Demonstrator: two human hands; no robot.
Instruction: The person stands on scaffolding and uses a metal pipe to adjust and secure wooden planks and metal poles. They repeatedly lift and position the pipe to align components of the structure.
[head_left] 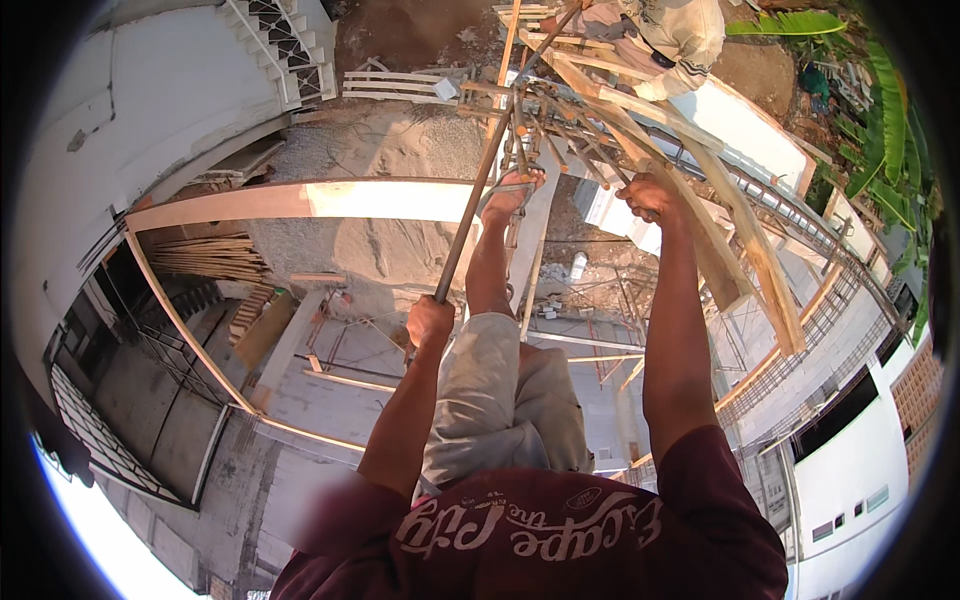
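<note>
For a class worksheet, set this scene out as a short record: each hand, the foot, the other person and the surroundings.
Left hand: closed around a long brown rod
Right hand: curled near the metal bars; whether it grips one is unclear
Foot: sandalled, stretched forward; its exact support is unclear
Other person: at the top, partly out of frame
Right side: timber beams, green leaves

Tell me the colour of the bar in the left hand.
The bar is brown, clearest in the head view.
</note>
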